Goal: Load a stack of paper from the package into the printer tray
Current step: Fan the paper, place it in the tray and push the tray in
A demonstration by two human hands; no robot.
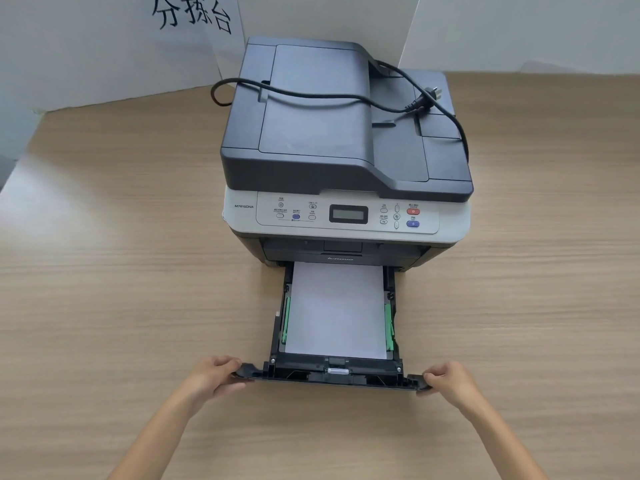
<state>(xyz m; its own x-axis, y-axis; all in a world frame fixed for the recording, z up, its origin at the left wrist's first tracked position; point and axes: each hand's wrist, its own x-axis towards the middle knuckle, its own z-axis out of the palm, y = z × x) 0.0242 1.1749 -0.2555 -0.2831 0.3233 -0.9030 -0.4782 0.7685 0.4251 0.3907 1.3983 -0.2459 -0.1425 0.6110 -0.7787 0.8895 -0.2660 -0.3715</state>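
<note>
A grey and white printer (346,157) stands on a wooden table. Its black paper tray (332,374) is pulled out toward me. A stack of white paper (336,310) lies flat in the tray between green side guides. My left hand (213,375) grips the left end of the tray's front panel. My right hand (450,379) grips the right end. No paper package is in view.
A black power cord (346,98) with its plug lies loose on the printer's lid. White boards, one with black characters (192,13), stand behind the printer. The wooden table (121,271) spreads left and right of the tray.
</note>
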